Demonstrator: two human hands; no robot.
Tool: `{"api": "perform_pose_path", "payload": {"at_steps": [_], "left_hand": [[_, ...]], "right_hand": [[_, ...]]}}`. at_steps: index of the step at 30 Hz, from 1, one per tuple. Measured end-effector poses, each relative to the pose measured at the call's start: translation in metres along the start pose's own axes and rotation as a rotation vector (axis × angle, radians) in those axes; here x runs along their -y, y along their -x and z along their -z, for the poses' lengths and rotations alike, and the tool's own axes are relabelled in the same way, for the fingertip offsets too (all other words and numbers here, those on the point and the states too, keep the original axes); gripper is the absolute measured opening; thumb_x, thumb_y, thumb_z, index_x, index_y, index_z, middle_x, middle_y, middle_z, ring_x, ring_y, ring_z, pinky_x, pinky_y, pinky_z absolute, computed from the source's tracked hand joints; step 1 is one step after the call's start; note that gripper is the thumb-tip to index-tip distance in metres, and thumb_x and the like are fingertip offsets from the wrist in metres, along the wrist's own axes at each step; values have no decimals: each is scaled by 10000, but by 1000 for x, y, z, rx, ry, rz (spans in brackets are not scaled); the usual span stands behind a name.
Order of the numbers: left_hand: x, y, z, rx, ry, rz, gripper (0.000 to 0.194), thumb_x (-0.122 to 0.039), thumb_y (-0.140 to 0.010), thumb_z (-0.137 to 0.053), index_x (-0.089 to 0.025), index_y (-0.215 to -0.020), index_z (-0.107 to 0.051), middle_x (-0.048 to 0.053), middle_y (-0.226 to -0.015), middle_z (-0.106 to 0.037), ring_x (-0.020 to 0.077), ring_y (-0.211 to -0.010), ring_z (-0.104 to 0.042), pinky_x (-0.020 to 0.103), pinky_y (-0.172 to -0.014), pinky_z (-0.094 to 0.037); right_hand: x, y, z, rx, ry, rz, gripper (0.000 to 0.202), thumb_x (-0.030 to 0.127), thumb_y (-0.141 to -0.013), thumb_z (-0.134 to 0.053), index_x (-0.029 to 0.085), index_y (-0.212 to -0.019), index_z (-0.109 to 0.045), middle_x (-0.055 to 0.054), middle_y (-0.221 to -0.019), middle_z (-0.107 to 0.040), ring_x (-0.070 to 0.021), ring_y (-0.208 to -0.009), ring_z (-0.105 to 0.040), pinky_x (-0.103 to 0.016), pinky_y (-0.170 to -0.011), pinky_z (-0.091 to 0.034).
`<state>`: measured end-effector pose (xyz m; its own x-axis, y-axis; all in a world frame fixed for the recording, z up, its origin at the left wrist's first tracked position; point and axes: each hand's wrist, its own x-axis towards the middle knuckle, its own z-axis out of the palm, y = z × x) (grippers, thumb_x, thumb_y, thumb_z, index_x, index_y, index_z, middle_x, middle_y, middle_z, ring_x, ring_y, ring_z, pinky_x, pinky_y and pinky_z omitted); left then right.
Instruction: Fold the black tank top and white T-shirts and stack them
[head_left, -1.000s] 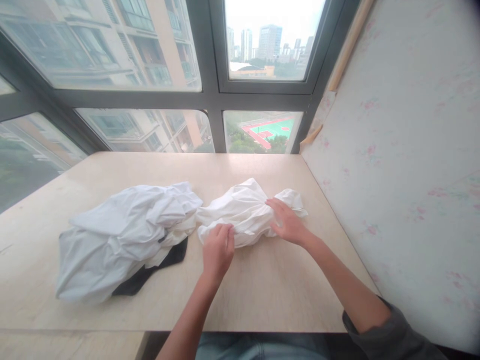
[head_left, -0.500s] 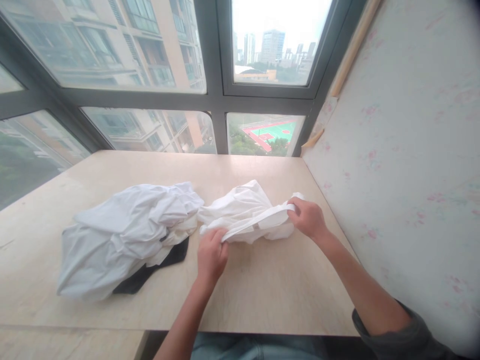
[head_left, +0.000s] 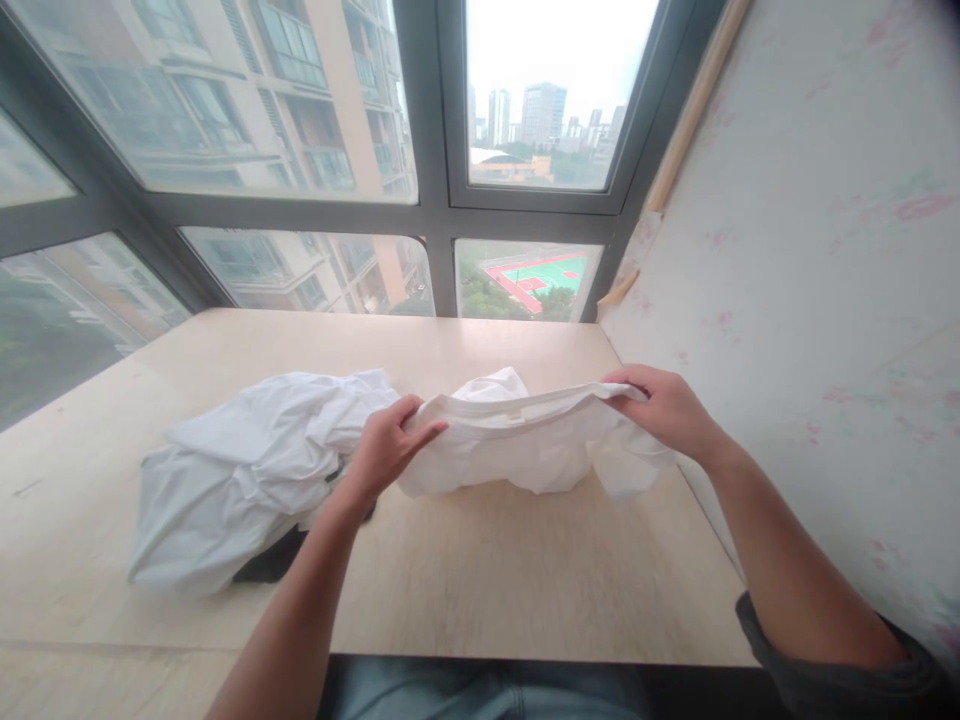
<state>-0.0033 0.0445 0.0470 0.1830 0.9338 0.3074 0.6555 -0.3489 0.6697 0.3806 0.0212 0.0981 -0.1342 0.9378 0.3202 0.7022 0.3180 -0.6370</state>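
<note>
A white shirt [head_left: 510,455] hangs between my hands, its neckband stretched in a nearly straight line with a small label near the middle. My left hand [head_left: 386,445] pinches the band's left end between thumb and fingers. At the other end, my right hand [head_left: 667,412] grips the band, thumb underneath. The lower part of the shirt droops onto the wooden tabletop [head_left: 525,580], and a crumpled bit of it shows behind the band.
Left of the shirt lies a crumpled heap of white clothes [head_left: 247,450], with a black piece of cloth [head_left: 271,558] poking out below it, partly behind my left forearm. Grey-framed windows [head_left: 437,215] rise at the back. A flowered wall [head_left: 810,330] borders the right side.
Both hands have lifted the shirt's band and moved farther apart, the left hand up and leftward, the right hand rightward. The band is now raised and spread wider.
</note>
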Motion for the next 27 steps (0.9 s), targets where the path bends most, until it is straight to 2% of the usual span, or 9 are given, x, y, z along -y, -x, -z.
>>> {"api": "perform_pose_path", "payload": {"at_steps": [2, 5, 9, 12, 15, 17, 19, 23, 27], "left_hand": [[-5, -6, 16, 64, -36, -56, 405, -579, -759, -724, -198, -826, -605, -41, -705, -592, 137, -666, -521, 236, -604, -386], [-8, -12, 35, 104, -106, -161, 323, -512, -812, -693, -214, -925, -639, -23, -813, -654, 151, -733, -579, 244, -660, -427], [-4, -17, 47, 14, -342, -288, 215, -354, -920, -525, -220, -972, -684, 41, -949, -666, 191, -856, -622, 294, -756, -454], [3, -21, 48, -137, -418, -236, 299, -326, -931, -456, -209, -1038, -710, 74, -1003, -669, 211, -898, -627, 313, -785, -461], [10, -25, 47, -163, -235, -65, 314, -371, -918, -466, -199, -992, -717, 40, -887, -699, 186, -797, -623, 280, -728, -454], [14, -25, 50, -118, -109, 31, 301, -425, -889, -516, -190, -865, -703, 3, -725, -656, 160, -691, -579, 250, -639, -414], [14, -24, 57, -75, -33, 83, 326, -488, -846, -588, -184, -756, -659, -21, -634, -583, 136, -622, -514, 230, -573, -360], [2, -19, 83, 61, 66, 107, 375, -554, -758, -699, -188, -718, -631, -23, -638, -564, 123, -600, -485, 213, -527, -333], [-24, -17, 118, 345, 67, 30, 340, -538, -747, -709, -199, -730, -689, -7, -653, -585, 124, -596, -512, 212, -514, -353]], "right_hand": [[2, 0, 8, -57, 47, -36, 255, 483, -859, -655, 239, -877, -728, -24, -913, -720, -199, -848, -650, -287, -727, -481], [8, 2, 21, -138, 155, -98, 374, 585, -855, -637, 226, -770, -702, -4, -690, -646, -162, -656, -570, -272, -590, -407], [18, 3, 37, -148, 185, -136, 479, 668, -838, -612, 212, -698, -659, 14, -559, -537, -133, -552, -469, -262, -516, -330], [20, 2, 48, -17, 78, -194, 475, 680, -821, -620, 212, -774, -687, -7, -659, -626, -148, -594, -536, -249, -509, -355], [14, -1, 58, 240, -44, -225, 457, 661, -805, -643, 218, -887, -718, -33, -796, -699, -182, -673, -611, -249, -530, -406], [7, -2, 64, 344, -59, -211, 461, 658, -803, -641, 215, -901, -722, -43, -847, -714, -199, -710, -627, -256, -547, -422], [1, -2, 69, 380, -10, -176, 475, 669, -815, -616, 207, -861, -713, -48, -862, -711, -205, -726, -621, -262, -558, -421], [-4, 5, 79, 358, 95, -104, 519, 701, -847, -554, 201, -804, -685, -54, -820, -679, -205, -737, -595, -279, -594, -423], [9, 21, 91, 257, 173, -107, 538, 716, -897, -464, 219, -822, -659, -52, -781, -652, -195, -717, -570, -300, -611, -417]]}}
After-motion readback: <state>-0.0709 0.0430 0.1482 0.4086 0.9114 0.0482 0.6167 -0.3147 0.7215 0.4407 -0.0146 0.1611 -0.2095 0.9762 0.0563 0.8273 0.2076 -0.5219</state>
